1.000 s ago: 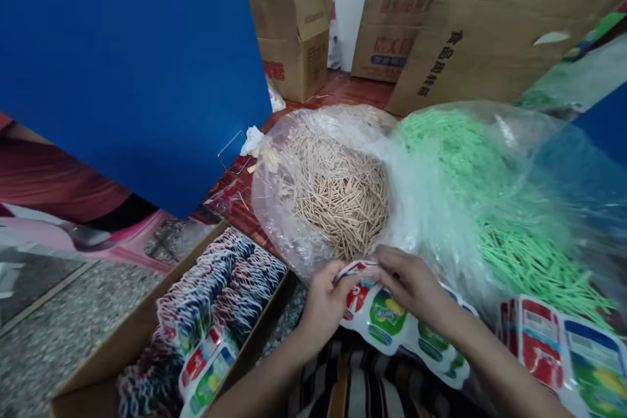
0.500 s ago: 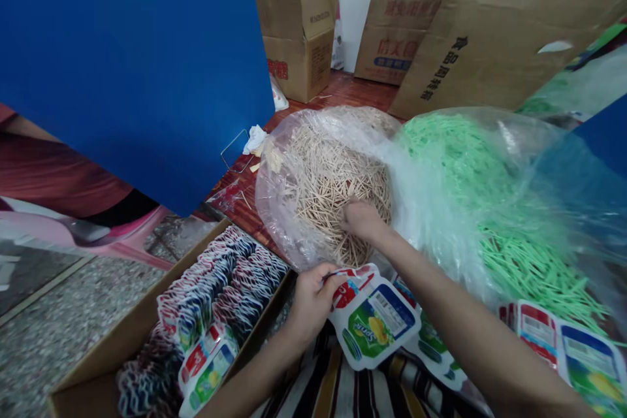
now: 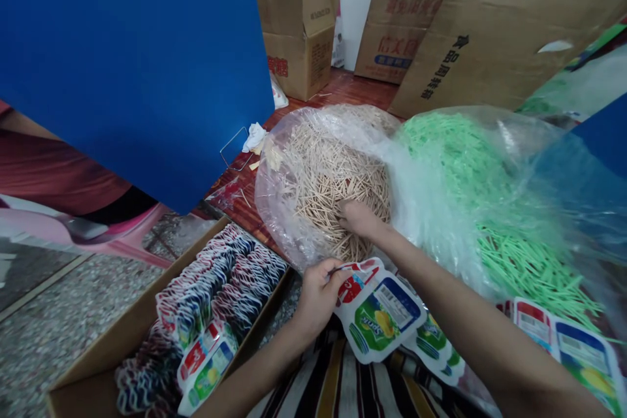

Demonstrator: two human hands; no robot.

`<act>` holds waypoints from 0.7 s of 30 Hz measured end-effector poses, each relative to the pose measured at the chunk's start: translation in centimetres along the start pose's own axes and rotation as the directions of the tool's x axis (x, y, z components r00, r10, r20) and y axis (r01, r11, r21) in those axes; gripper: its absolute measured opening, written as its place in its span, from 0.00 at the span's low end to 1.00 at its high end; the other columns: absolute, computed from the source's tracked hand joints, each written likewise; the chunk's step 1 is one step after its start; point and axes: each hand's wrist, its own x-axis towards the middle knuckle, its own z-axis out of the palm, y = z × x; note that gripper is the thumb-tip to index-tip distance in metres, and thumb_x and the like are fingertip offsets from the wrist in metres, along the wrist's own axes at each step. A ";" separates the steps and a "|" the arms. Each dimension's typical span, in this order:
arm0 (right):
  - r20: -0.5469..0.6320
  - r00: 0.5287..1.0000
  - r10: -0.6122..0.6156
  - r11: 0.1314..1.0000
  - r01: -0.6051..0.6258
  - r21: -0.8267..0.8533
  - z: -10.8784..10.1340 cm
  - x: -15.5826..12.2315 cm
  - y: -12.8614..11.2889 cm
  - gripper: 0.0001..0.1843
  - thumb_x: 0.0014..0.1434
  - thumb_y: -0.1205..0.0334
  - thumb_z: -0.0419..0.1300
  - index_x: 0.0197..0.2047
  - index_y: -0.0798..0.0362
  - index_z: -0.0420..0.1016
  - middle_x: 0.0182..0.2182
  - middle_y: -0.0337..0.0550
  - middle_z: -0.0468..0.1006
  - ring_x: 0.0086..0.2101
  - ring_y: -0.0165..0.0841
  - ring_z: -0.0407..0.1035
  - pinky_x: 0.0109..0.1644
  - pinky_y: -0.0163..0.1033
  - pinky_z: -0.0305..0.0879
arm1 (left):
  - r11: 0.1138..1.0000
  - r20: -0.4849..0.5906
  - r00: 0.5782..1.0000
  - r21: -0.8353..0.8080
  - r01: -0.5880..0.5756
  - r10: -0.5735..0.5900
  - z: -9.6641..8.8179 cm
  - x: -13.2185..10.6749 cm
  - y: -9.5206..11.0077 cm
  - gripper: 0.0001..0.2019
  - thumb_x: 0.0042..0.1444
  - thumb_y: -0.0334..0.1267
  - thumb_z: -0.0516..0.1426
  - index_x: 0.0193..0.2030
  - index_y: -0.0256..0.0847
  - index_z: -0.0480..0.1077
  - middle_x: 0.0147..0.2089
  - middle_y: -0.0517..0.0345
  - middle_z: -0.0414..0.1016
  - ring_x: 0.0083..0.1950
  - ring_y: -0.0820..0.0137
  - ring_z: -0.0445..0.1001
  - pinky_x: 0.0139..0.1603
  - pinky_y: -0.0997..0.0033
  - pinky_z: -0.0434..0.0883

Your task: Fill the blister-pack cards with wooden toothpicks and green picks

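My left hand (image 3: 318,294) pinches the upper left corner of a printed pouch (image 3: 379,320) with a red part and a green-and-blue Sprite part. Beyond it, my right hand (image 3: 360,217) reaches into a heap of thin beige sticks (image 3: 321,192) in a clear plastic bag (image 3: 269,209). Its fingers curl down among the sticks, and the tips are hidden, so what they pinch cannot be made out. More matching pouches (image 3: 434,346) lie under my right forearm, on my striped lap.
Left of me stands an open cardboard box (image 3: 112,346) with rows of stacked pouches (image 3: 210,281). Bright green sticks (image 3: 533,274) lie in plastic at right, beside more pouches (image 3: 585,359). A blue panel (image 3: 147,65) rises at left; cartons (image 3: 298,32) stand behind. A person sits beyond the panel.
My left hand and its pouch have shifted slightly to the right. My right hand stays in the beige sticks, having moved only a little left.
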 end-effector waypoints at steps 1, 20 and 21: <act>-0.021 1.000 -0.004 1.000 0.004 0.028 0.1 -0.1 0.4 0.13 0.52 0.70 0.56 0.43 0.61 0.71 0.38 0.54 0.78 0.40 0.38 0.72 0.43 0.35 0.62 | 1.000 -0.005 1.000 -0.007 0.001 -0.001 -0.1 0.0 0.0 0.08 0.51 0.39 0.58 0.27 0.36 0.71 0.22 0.63 0.68 0.23 0.76 0.63 0.24 0.78 0.61; -0.384 0.923 0.027 0.937 0.111 0.331 1.3 -2.6 1.3 0.15 0.61 0.55 0.52 0.26 0.54 0.66 0.29 0.45 0.73 0.31 0.33 0.66 0.38 0.35 0.59 | 0.999 -0.043 0.998 -0.025 -0.043 0.042 -2.1 0.9 0.1 0.11 0.52 0.43 0.59 0.31 0.35 0.73 0.25 0.60 0.73 0.25 0.73 0.68 0.27 0.77 0.66; -0.365 0.931 0.026 0.938 0.103 0.330 1.6 -2.6 1.3 0.16 0.61 0.54 0.51 0.26 0.53 0.65 0.28 0.45 0.73 0.31 0.33 0.66 0.37 0.35 0.59 | 0.999 -0.044 0.998 -0.022 -0.050 0.049 -2.0 1.0 0.1 0.11 0.52 0.43 0.58 0.31 0.35 0.73 0.25 0.60 0.73 0.25 0.73 0.68 0.27 0.77 0.66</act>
